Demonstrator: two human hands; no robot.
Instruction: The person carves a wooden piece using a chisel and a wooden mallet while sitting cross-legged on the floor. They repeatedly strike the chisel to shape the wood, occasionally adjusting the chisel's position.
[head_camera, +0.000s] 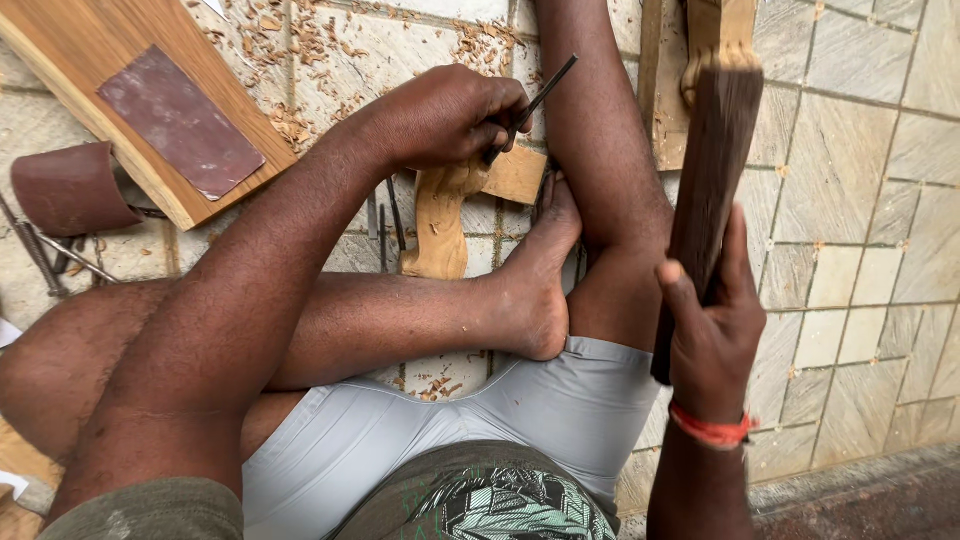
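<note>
**Carving wood, seated on a tiled floor**

Left hand clenched around a thin dark chisel, blade end hidden under the fingers, shaft slanting up and to the right. Pressed down onto a pale carved wood piece lying on the floor, curved in outline, with a squarer block end just beside the hand. Braced on its right by a bare foot, toes touching the block end.

Right hand closed around the lower part of a dark wooden mallet, held upright and raised, well apart from the chisel, its top near a pale turned leg at the upper edge. Red thread around that wrist.

Seated cross-legged in grey shorts. Further left on the tiles: a plank lying at a slant with a sheet of reddish-brown sandpaper on top, a curled piece of the same paper beside it, and thin metal tools near the left knee. More slim tools just left of the carved piece. Wood shavings scattered across the floor above the hands.
</note>
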